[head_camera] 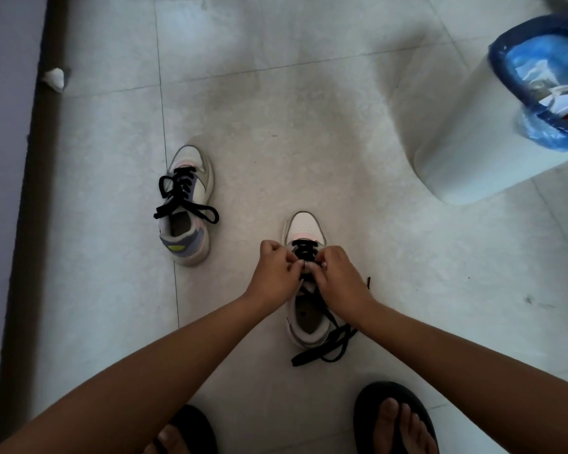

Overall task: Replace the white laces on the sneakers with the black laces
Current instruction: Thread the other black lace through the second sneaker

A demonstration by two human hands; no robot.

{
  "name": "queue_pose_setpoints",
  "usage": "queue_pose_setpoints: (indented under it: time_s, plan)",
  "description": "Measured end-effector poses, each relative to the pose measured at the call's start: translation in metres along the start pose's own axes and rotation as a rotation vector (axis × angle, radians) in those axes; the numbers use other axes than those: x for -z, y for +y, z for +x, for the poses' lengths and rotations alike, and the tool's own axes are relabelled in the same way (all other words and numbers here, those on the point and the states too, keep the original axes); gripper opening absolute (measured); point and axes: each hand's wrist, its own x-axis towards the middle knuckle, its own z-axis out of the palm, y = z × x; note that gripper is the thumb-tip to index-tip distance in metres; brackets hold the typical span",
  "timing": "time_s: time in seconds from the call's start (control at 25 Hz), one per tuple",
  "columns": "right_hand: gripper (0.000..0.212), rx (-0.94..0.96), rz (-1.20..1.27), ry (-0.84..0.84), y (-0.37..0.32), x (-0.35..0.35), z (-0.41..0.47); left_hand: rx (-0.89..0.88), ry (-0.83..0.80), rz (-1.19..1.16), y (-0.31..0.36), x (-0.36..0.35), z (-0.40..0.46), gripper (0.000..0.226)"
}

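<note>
Bare pale tiled floor [309, 126] lies open ahead of both shoes and between them. To the left, the white sneaker already laced in black [186, 204] stands apart, its lace loops spilling over both sides. Far left, a dark skirting strip [30, 191] along the wall closes that side, with a crumpled white scrap [54, 79] against it. Upper right, a white bin lined with blue plastic [492, 132] blocks passage. Loose black lace ends [328, 347] trail beside the near sneaker's heel. Two feet in black sandals [395, 421] bound the near edge.
</note>
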Motion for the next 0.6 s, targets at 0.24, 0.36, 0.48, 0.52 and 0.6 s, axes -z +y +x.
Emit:
queue_pose_setpoints:
  time_s: [0.24, 0.36, 0.48, 0.52, 0.6]
  plan:
    - [0.021, -0.02, -0.255, -0.234, -0.004, 0.011, 0.026, 0.028, -0.174, 0.154, 0.006, 0.009, 0.016, 0.009]
    - [0.003, 0.043, -0.033, -0.131, 0.006, 0.013, 0.02, 0.03, -0.126, -0.002, -0.003, 0.013, 0.012, 0.01]
    - [0.007, 0.013, 0.154, 0.009, 0.013, 0.005, 0.011, 0.035, -0.061, -0.102, -0.013, 0.011, 0.003, 0.01]
    - [0.007, -0.002, 0.167, 0.027, 0.015, 0.003, 0.011, 0.032, -0.048, -0.094, -0.015, 0.009, 0.003, 0.01]
    - [0.012, -0.033, 0.135, -0.005, 0.015, 0.005, 0.016, 0.047, -0.074, -0.032, -0.012, 0.009, 0.007, 0.013]
